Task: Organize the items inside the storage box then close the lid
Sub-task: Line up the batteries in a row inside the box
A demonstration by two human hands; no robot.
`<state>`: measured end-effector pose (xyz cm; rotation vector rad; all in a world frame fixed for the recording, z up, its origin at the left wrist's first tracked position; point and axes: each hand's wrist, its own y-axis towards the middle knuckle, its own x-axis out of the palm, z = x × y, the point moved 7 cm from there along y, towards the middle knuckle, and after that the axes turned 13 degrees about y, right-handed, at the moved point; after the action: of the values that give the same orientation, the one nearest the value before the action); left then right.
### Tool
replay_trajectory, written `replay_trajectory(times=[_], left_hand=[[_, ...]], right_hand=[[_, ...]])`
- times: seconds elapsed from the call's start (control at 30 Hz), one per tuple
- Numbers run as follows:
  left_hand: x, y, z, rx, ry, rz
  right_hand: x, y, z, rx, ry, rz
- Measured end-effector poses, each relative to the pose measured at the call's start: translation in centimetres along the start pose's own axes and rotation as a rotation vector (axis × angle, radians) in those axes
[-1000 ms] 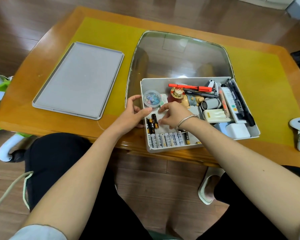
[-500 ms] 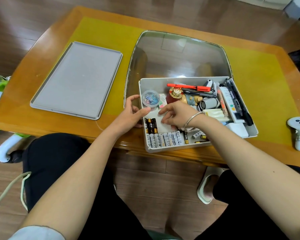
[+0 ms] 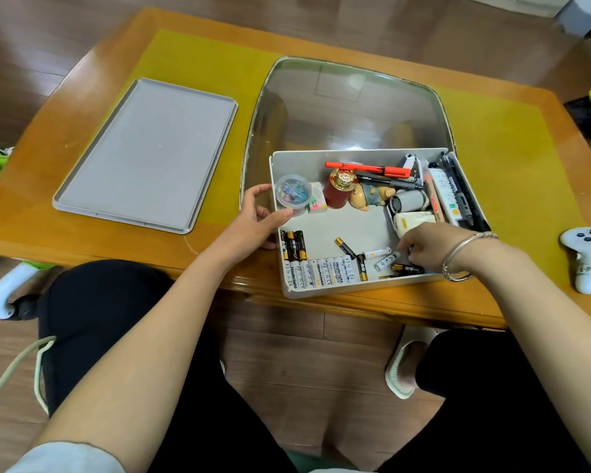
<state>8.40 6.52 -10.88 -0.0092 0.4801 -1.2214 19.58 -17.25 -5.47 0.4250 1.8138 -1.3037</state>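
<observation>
Right hand (image 3: pixel 427 245) shifted rightward, fingers curled among loose batteries (image 3: pixel 386 261); left hand (image 3: pixel 256 216) grips box (image 3: pixel 321 290) wall.

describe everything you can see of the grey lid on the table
The grey lid is a flat rectangular panel with rounded corners and a low raised rim, plastic-looking and matte. It lies flat on the table, rim upward, partly over the yellow mat, left of the storage box and apart from it. Nothing rests on it and neither hand touches it.
</observation>
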Motion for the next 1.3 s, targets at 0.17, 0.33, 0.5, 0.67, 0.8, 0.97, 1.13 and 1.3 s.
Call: replay_trajectory(times=[0.17,0.33,0.5,0.67,0.8,0.97,1.13,1.3], left_hand=[[0.0,-0.1,0.1,-0.002,0.001,-0.001],[0.0,-0.1,0.0,-0.007,0.007,-0.004],[0.0,-0.1,0.1,-0.004,0.005,-0.006],[0.0,-0.2,0.0,-0.001,0.003,-0.008],[-0.1,-0.1,0.0,-0.003,0.005,-0.011],[0.0,-0.2,0.2,0.002,0.007,-0.009],[0.0,-0.1,0.2,0.008,0.005,-0.017],[0.0,0.0,0.0,0.009,0.015,-0.012]], right_hand=[[2.3,0.5,0.1,0.088,-0.039,-0.115],[2.5,0.4,0.1,0.075,0.004,-0.122],[2.4,0.4,-0.1,0.047,0.031,-0.093],[2.5,0.8,-1.0,0.014,0.067,-0.068],[2.0,1.6,-1.7,-0.013,0.143,0.091],[1.9,2.8,-2.4,-0.012,0.112,0.212],[1.6,3.0,-2.9,-0.086,0.141,0.230],[-0.3,2.7,-5.7,-0.225,0.376,0.317]])
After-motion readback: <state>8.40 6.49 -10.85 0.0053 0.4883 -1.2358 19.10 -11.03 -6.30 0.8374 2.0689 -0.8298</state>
